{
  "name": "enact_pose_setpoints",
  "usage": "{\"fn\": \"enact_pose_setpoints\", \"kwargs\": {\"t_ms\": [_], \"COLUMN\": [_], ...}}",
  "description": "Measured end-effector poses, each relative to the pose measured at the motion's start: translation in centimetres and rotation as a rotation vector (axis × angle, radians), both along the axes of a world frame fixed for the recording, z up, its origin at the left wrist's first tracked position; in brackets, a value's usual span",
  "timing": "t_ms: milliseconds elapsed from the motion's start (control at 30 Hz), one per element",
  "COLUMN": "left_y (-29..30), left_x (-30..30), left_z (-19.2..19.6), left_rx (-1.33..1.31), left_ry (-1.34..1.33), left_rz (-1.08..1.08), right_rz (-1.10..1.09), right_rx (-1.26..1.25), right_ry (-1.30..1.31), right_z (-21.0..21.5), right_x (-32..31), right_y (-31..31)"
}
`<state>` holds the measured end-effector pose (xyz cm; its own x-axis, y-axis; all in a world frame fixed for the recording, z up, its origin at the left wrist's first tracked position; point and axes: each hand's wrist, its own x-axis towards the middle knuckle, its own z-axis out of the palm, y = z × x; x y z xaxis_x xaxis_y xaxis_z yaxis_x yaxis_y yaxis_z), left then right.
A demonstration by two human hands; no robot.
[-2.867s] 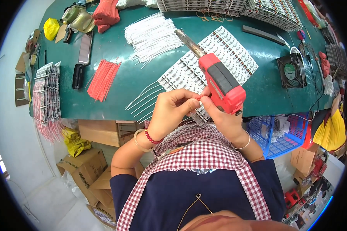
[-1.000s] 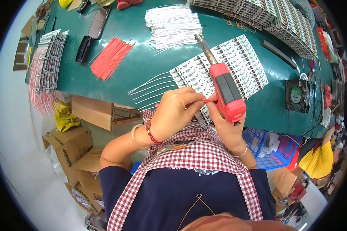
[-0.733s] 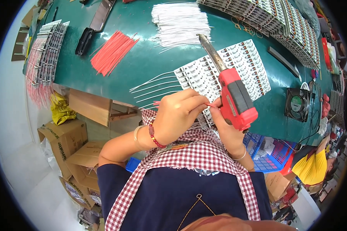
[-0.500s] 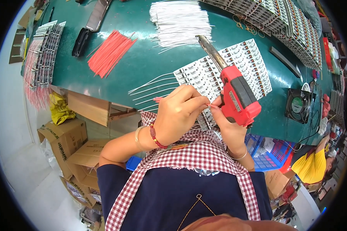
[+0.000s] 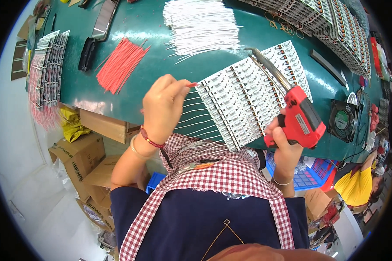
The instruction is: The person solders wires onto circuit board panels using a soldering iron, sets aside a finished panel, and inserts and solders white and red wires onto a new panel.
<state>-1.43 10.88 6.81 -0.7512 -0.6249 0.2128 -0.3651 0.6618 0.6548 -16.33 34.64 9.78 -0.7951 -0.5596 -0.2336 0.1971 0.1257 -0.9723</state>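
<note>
My left hand (image 5: 163,106) is closed at the near left corner of the white circuit board panel (image 5: 244,93). Between thumb and fingertips it pinches red wires (image 5: 191,85), whose tips reach the panel's upper left corner. White wires (image 5: 196,114) stick out leftward from the panel's left edge, below that hand. In my right hand (image 5: 285,145) is a red and black soldering gun (image 5: 302,115). Its long metal nozzle points up and left over the panel, apart from the red wires. Rows of small components cover the panel.
A bundle of red wires (image 5: 123,65) and a larger pile of white wires (image 5: 200,28) lie on the green table (image 5: 152,21). Stacked panels (image 5: 335,30) stand far right, others (image 5: 50,65) at left. A black fan (image 5: 342,119) sits at right, above a blue basket (image 5: 311,174).
My hands have parted. The left moved left and up with the red wires to the panel's corner; the right moved right and down with the soldering gun.
</note>
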Motion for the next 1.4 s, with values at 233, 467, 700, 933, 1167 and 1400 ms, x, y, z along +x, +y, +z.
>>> {"fn": "enact_pose_setpoints", "kwargs": {"t_ms": [233,467,700,933,1167,1400], "left_y": [0.0,0.0,-0.1,0.0,0.0,0.0], "left_x": [1.2,1.7,1.4,1.4,1.3,1.3], "left_z": [-1.8,-4.1,-4.3,-4.5,-4.4,-4.4], "left_rx": [-0.179,-0.406,-0.366,-0.345,-0.329,-0.329], "left_ry": [0.001,0.087,0.091,0.087,0.092,0.087], "left_rz": [-0.039,-0.24,-0.262,-0.256,-0.264,-0.263], "right_rz": [0.17,0.132,0.131,0.244,0.309,0.284], "right_rx": [0.013,0.198,0.275,0.348,0.394,0.373], "right_ry": [-0.138,-0.297,-0.154,0.162,0.279,0.332], "right_z": [-1.9,-2.1,-2.5,-2.2,-2.1,-1.5], "right_x": [1.0,3.7,4.7,4.8,4.4,4.7], "right_y": [3.6,3.6,2.6,2.0,1.5,1.3]}}
